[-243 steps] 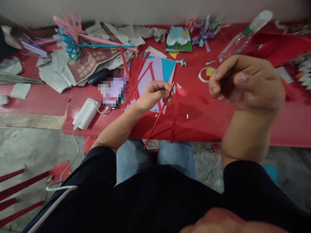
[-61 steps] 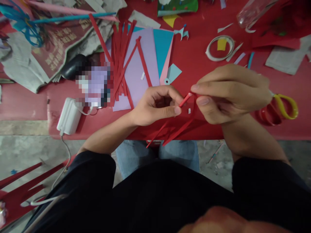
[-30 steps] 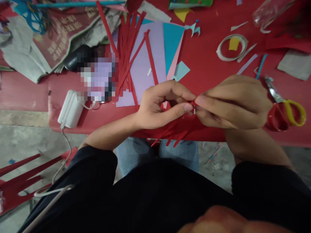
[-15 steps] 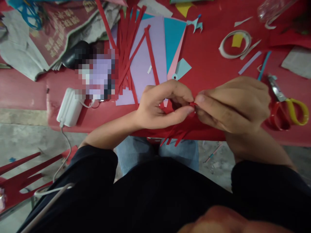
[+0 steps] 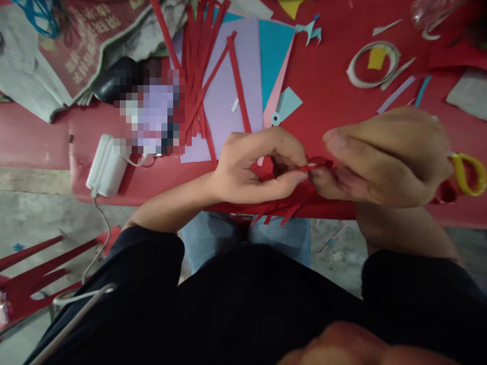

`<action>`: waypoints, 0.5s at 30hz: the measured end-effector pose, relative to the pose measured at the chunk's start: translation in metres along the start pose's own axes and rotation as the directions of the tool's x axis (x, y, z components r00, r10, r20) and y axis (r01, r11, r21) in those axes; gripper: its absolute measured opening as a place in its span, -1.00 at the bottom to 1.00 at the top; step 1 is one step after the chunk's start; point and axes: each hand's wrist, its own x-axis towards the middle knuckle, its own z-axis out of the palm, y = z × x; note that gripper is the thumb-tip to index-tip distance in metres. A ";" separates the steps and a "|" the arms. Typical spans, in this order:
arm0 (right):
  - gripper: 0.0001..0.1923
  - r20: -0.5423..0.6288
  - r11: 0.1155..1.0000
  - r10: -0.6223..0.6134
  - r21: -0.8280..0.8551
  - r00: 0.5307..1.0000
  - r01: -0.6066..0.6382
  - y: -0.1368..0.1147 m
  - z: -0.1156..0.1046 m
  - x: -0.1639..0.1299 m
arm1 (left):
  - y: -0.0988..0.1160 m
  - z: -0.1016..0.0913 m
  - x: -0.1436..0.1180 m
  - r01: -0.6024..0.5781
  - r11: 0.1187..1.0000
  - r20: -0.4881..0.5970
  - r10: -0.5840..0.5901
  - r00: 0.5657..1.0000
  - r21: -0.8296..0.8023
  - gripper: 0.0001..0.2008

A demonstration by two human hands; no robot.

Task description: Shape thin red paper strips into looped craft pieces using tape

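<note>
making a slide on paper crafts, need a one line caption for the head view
Both hands, left hand and right hand, pinch a red paper strip over a red table strewn with coloured paper.

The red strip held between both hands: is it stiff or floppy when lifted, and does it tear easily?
The red strip probably is floppy: it curls between the left hand and right hand. It looks thin and narrow, so likely very light and easy to tear or crease.

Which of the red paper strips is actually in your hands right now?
The red strip pinched between left hand and right hand; the other red strips lie loose on the lilac sheet.
</note>
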 end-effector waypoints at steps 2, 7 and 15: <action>-0.72 -0.047 0.990 -0.135 0.030 0.990 0.136 0.004 0.002 0.004 | 0.005 0.001 0.004 -0.057 0.997 -0.055 0.060 0.997 0.044 -0.81; -0.80 0.019 0.998 0.015 0.059 1.000 -0.017 -0.003 0.003 0.012 | 0.006 0.000 -0.001 0.055 0.997 -0.006 -0.055 0.998 0.051 -0.80; -0.86 0.077 0.985 0.021 0.168 0.997 -0.034 -0.007 0.003 0.014 | 0.007 0.005 0.004 0.045 0.983 -0.014 -0.048 0.999 -0.177 -0.72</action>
